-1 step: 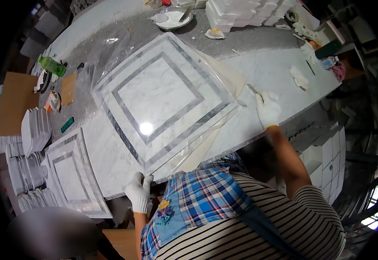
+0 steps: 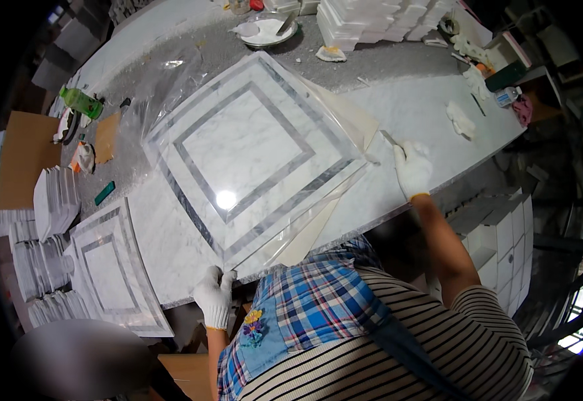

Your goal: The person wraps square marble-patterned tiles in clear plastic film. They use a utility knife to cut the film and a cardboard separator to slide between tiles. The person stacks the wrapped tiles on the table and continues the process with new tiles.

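A square marble panel [image 2: 245,144] with grey inlaid bands lies cornerwise on the table, with clear plastic film [image 2: 161,93] and a pale backing sheet [image 2: 308,234] showing past its edges. At its near corner, by the table's front edge, is my left hand [image 2: 213,297] in a white knit glove. Its fingers are closed there; what they pinch is hidden. My right hand [image 2: 413,167], also gloved, rests on the tabletop just right of the panel's right corner. Its thumb and fingers grip a small flat grey blade-like tool [image 2: 387,138], its tip pointing away from me.
A second banded panel [image 2: 108,271] leans at the left beside stacked tiles [image 2: 56,200]. Farther back are a green bottle [image 2: 81,101], a metal bowl of white paste [image 2: 268,31] and stacked white slabs [image 2: 371,20]. A spare glove [image 2: 462,120] lies right. A blurred round shape [image 2: 84,361] fills the lower left.
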### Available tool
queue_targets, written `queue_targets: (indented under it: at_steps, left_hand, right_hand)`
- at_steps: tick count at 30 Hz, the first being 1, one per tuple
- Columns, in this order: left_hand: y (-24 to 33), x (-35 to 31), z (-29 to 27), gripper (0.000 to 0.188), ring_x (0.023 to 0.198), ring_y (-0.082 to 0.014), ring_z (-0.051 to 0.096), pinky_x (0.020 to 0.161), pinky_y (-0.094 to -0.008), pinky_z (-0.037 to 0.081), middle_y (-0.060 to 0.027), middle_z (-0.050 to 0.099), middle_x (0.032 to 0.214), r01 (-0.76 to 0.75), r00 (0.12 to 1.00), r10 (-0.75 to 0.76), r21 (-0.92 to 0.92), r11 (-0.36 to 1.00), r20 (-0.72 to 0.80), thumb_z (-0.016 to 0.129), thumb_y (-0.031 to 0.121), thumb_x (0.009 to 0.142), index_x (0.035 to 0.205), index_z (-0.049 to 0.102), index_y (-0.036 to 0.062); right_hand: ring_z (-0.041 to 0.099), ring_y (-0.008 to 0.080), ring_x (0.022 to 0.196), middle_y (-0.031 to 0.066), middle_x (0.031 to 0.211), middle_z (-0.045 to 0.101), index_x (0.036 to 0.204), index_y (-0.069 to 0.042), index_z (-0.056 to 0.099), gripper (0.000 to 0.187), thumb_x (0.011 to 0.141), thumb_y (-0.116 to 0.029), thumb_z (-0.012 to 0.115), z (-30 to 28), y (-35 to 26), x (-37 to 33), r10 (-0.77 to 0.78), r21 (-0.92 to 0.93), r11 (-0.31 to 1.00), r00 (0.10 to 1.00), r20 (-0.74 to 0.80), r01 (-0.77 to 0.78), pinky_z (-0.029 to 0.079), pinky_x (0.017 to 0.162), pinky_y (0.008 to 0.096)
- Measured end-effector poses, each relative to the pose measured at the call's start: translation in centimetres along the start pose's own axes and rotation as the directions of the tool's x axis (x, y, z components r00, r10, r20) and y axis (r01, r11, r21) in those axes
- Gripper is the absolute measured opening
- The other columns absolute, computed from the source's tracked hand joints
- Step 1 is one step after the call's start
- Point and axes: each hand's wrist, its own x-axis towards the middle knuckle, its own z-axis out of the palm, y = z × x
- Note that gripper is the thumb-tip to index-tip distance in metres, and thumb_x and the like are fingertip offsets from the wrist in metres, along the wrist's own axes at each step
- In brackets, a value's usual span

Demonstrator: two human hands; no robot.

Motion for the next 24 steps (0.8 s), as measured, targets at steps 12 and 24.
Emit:
queue_targets:
  at_steps: [12,24]
  left_hand:
    - [0.6,-0.1,-0.4,0.036,0.072,-0.0394,0.066,0.065,-0.0448,0.051,-0.0192,0.067,0.074,-0.012,1.000,0.012,0.059,0.998,-0.004,0.073,0.042,0.083,0.087,0.067,0.0061]
    - [1.7,-0.4,-0.7,0.040,0.077,-0.0389,0.068,0.069,-0.0456,0.052,-0.0221,0.069,0.081,0.056,0.998,-0.056,0.029,0.998,-0.006,0.073,0.043,0.082,0.090,0.069,0.0044]
  right_hand:
    - [0.062,0.0323,0.103,0.0105,0.110,0.070,0.118,-0.009,0.068,0.031,0.088,-0.020,0.066,-3.6,-8.1,-3.5,-0.367,0.241,0.876,0.902,-0.226,0.417,0.049,0.092,0.0428]
    - [0.061,0.0381,0.109,0.0159,0.115,0.066,0.122,-0.008,0.064,0.042,0.089,-0.034,0.064,0.0,-11.7,-1.1,-0.269,0.187,0.952,0.955,0.123,0.244,0.049,0.094,0.0477]
